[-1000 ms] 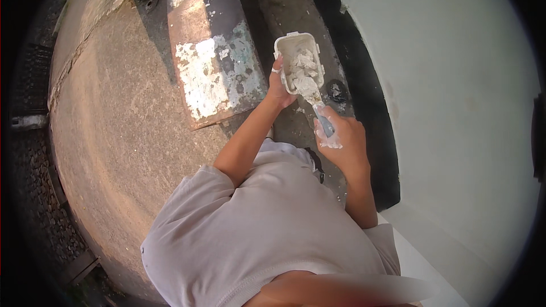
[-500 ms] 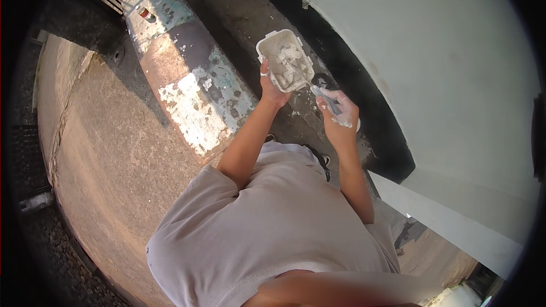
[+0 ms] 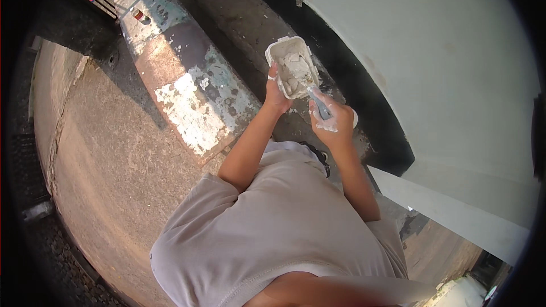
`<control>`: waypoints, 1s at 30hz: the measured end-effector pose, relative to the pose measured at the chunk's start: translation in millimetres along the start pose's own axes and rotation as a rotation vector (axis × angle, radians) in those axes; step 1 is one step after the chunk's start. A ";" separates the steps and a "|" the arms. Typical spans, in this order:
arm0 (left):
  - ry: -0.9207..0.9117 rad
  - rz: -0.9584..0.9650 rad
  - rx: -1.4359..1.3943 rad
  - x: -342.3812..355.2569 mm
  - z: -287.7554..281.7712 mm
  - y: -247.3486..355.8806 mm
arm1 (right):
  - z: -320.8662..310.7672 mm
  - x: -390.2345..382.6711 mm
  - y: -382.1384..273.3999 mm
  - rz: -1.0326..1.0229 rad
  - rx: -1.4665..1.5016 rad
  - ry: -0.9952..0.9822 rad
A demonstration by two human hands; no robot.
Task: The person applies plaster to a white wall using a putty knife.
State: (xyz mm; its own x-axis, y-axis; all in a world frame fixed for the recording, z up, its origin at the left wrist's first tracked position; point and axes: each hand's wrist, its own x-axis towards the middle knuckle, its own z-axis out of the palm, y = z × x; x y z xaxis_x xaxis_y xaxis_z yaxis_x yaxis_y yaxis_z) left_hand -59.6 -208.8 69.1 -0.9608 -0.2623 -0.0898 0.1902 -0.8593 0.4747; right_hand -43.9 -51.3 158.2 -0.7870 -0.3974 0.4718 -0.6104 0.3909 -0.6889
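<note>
My left hand [image 3: 277,92] grips a white plastic tub [image 3: 273,54] by its near left side, the thumb over the rim. Inside the tub lies a pale, thick paste [image 3: 294,66] that also coats the walls. Closed round a grey handle, my right hand [image 3: 334,120] holds what looks like a putty knife [image 3: 320,106]. The tool's far end reaches into the tub at its near right corner, and its blade is hidden there. White paste is smeared over the fingers of my right hand.
Left of the tub runs a long low slab [image 3: 187,102] with patchy, peeling paint. A small can or jar [image 3: 140,16] stands on its far end. A pale wall [image 3: 426,68] with a black base band [image 3: 375,113] rises close on the right.
The tub has shifted slightly right and nearer to me. My right hand has moved a little left and nearer, and the tool now points more steeply into the tub.
</note>
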 end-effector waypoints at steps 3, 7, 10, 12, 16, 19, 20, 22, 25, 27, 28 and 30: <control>0.001 0.039 -0.034 1.7 -13.2 11.6 | 10.5 -27.3 5.8 0.121 0.041 -0.064; -0.040 0.089 0.034 -3.6 -13.4 11.8 | -4.8 -34.4 -9.6 0.203 0.076 -0.078; -0.051 0.043 0.006 -2.1 -16.1 10.9 | -21.9 -28.7 -24.3 0.276 0.062 -0.104; -0.091 0.008 -0.105 0.8 -13.0 7.2 | -31.0 -21.4 -28.6 0.333 0.059 -0.124; -0.120 -0.029 -0.093 -3.0 4.0 -12.6 | -38.5 -11.2 -13.9 0.214 0.020 -0.102; -0.028 -0.010 0.087 0.6 11.5 -24.1 | -39.0 -14.8 5.1 0.243 0.035 -0.063; -0.021 -0.017 0.091 -1.8 10.6 -25.1 | -40.6 -20.3 6.9 0.186 0.009 -0.077; -0.063 -0.080 0.044 -3.0 18.8 -24.3 | -50.4 -28.3 11.5 0.054 -0.077 -0.119; -0.086 -0.178 0.005 -3.9 19.8 -34.1 | -71.2 -31.8 17.3 0.088 -0.100 -0.252; -0.080 -0.244 -0.001 -5.7 19.0 -43.8 | -86.7 -23.2 19.8 0.118 -0.184 -0.327; -0.122 -0.258 0.036 -3.1 19.8 -45.9 | -91.8 -18.7 23.0 0.112 -0.103 -0.263; -0.103 -0.308 0.066 -5.8 27.9 -48.9 | -99.1 -11.6 28.8 0.108 -0.018 -0.201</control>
State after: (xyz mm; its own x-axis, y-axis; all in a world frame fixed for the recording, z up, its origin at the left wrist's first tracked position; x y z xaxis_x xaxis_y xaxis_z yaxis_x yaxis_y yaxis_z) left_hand -69.0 -153.0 70.8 -0.9871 0.0541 -0.1507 -0.1227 -0.8602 0.4951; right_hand -61.2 46.9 187.4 -0.8155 -0.5092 0.2750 -0.5261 0.4543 -0.7189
